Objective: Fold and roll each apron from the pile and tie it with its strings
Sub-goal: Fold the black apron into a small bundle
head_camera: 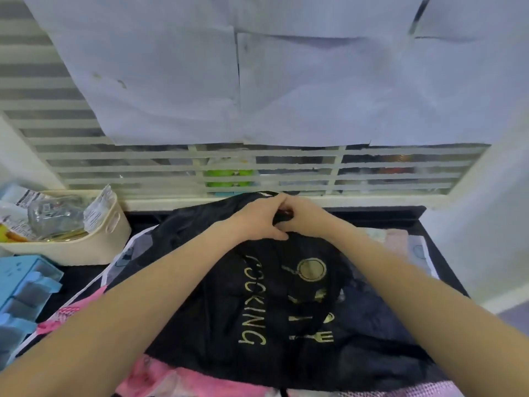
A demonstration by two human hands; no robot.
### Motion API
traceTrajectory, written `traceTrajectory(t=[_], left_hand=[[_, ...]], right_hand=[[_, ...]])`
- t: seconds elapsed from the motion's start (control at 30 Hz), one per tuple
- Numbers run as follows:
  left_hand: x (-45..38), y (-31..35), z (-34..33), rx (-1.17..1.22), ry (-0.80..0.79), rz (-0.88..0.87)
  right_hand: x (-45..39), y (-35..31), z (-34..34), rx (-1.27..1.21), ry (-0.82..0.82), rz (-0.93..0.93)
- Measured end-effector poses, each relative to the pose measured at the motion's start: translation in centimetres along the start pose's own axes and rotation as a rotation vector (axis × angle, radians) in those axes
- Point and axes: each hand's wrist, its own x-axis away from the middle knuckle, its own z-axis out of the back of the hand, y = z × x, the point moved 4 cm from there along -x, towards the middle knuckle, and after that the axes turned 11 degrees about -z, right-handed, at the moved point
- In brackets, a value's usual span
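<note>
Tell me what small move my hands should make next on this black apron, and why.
Probably pull the top edge toward you for a first fold. Both hands, left hand and right hand, meet at the far edge of the black apron, which lies spread flat, print up, not yet folded, on top of the pink apron.

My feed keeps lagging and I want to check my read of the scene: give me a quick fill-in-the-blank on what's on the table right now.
1. Both hands meet at the ____ edge of the black apron.
2. The gold word printed on it reads ____.
3. The cream basket sits to the ____ of the apron.
4. The cloth under the apron's near edge is ____.

Missing words: far; COOKING; left; pink.
</note>
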Motion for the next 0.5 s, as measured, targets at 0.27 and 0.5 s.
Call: traceTrajectory(t=[0.27,0.5], left_hand=[[2.9,3.3,8.2,-0.221,0.057,0.034],[4.9,6.2,9.1,-0.175,-0.231,0.141]], right_hand=[[6.7,-0.2,5.4,0.494,-0.116,-0.188],[10.1,-5.5,15.5,0.478,0.635,-0.165]])
